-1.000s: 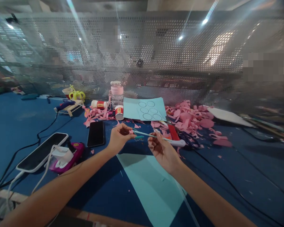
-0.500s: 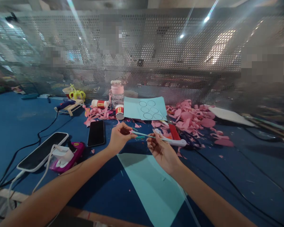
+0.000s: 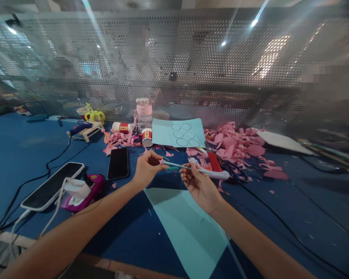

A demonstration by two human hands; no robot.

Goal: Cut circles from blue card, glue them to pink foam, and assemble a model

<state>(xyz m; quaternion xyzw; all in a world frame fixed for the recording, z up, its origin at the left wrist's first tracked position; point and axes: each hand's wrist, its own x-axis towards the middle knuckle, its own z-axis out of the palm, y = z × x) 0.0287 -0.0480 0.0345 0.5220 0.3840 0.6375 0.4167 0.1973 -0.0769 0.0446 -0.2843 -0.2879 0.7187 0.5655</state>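
Landmark: the light-blue sheet with six drawn circles [image 3: 178,133], lying at the back of the blue worktop [image 3: 26,147]. A thin light-blue stick [image 3: 178,166] is held up nearer the wearer than the sheet, running roughly crosswise between the two hands. Left hand [image 3: 147,167], nearer than the sheet and left of its middle: thumb and fingers pinch the stick at its end, where a small pink piece [image 3: 162,162] shows. Slender teal shapes at these fingertips; cannot tell whether nails or paper. Right hand [image 3: 199,184], nearer than the sheet's right half: thumb and fingers pinch the stick farther along, palm partly turned up. Behind this hand, just nearer than the sheet's right corner, a white handle [image 3: 219,175] and a red object [image 3: 214,162] lie close together. Nearer than the sheet, below both hands, a plain light-blue paper [image 3: 189,228] lies flat, partly covered by the right forearm. Pink paper scraps [image 3: 229,141] are heaped right of the sheet. Just left of the sheet: a red-and-white paper cup [image 3: 147,137], with a pink-topped clear bottle [image 3: 144,112] behind the cup. A dark-screened smartphone [image 3: 118,164] lies flat, left of the sheet and nearer the wearer.
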